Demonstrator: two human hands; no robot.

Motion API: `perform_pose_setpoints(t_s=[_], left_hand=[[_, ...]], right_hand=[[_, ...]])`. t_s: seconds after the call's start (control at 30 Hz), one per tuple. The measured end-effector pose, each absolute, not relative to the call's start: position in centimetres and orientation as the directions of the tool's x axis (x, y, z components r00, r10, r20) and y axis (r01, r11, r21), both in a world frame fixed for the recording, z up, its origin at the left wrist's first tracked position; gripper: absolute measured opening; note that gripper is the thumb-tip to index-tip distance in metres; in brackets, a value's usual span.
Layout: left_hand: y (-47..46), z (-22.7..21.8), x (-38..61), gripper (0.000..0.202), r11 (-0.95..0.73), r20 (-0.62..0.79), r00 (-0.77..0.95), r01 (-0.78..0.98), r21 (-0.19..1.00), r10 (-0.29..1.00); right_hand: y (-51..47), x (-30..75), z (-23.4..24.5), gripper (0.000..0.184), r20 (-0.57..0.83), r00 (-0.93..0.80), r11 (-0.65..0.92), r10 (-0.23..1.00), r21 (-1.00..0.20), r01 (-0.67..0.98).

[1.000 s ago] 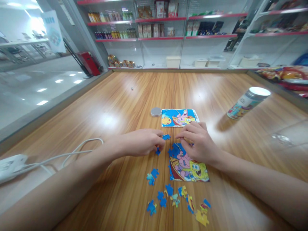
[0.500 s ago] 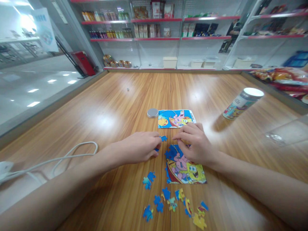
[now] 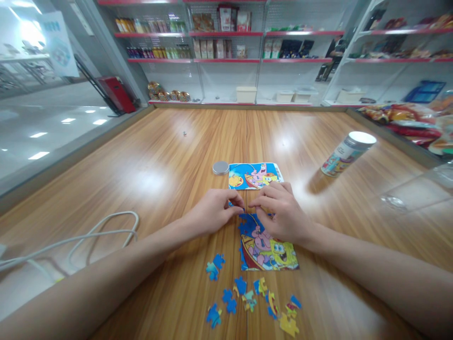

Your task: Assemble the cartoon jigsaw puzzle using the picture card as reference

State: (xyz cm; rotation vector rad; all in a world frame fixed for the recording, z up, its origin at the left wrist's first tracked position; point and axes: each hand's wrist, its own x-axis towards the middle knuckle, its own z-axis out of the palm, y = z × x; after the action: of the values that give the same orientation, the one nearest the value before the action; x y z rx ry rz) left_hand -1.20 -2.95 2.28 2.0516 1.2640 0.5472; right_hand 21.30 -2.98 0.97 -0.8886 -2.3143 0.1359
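A partly joined cartoon jigsaw (image 3: pixel 269 252) lies on the wooden table (image 3: pixel 159 170) in front of me. My left hand (image 3: pixel 215 212) pinches a small blue puzzle piece at the jigsaw's top left corner. My right hand (image 3: pixel 281 212) rests on the jigsaw's upper edge, fingers curled and pressed together, fingertips almost touching the left hand's. Several loose pieces (image 3: pixel 247 300) lie scattered nearer to me. A printed reference picture (image 3: pixel 255 175) lies just beyond the hands.
A round metal lid (image 3: pixel 221 167) sits beside the reference picture. A tilted cylindrical tin (image 3: pixel 345 153) stands to the right. A white cable (image 3: pixel 88 236) loops at the left. Snack bags (image 3: pixel 406 118) lie far right; store shelves (image 3: pixel 230 61) line the back.
My left hand has carried the blue piece rightward to the jigsaw's top left corner, meeting my right hand. The view has shifted slightly.
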Motion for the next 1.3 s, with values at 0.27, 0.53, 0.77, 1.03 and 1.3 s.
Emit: perform_pose_setpoints(t_s=[0.27,0.53,0.77,1.03,1.3], left_hand=[[-3.4,1.7,-0.9,0.009,-0.361,0.021,0.497,0.600,0.714,0.868],[-3.5,1.9,-0.8,0.007,-0.282,-0.049,0.466,0.612,0.739,0.883],[-4.5,1.4,-0.2,0.009,-0.336,0.008,0.443,0.669,0.663,0.897],[-4.4,1.2,-0.3,0.009,-0.429,0.072,0.491,0.672,0.604,0.868],[-4.7,1.9,-0.6,0.013,-0.548,0.142,0.556,0.685,0.480,0.819]], right_hand=[[-3.1,21.3,0.9,0.015,0.542,-0.566,0.773,0.622,-0.308,0.555],[-3.4,21.5,1.6,0.019,0.376,-0.675,0.772,0.635,-0.337,0.539],[-3.4,21.4,1.6,0.044,0.237,-0.626,0.670,0.743,-0.276,0.689],[-3.1,21.5,1.4,0.043,0.258,-0.590,0.643,0.765,-0.242,0.727],[-3.0,21.6,1.5,0.039,0.246,-0.587,0.636,0.771,-0.258,0.727]])
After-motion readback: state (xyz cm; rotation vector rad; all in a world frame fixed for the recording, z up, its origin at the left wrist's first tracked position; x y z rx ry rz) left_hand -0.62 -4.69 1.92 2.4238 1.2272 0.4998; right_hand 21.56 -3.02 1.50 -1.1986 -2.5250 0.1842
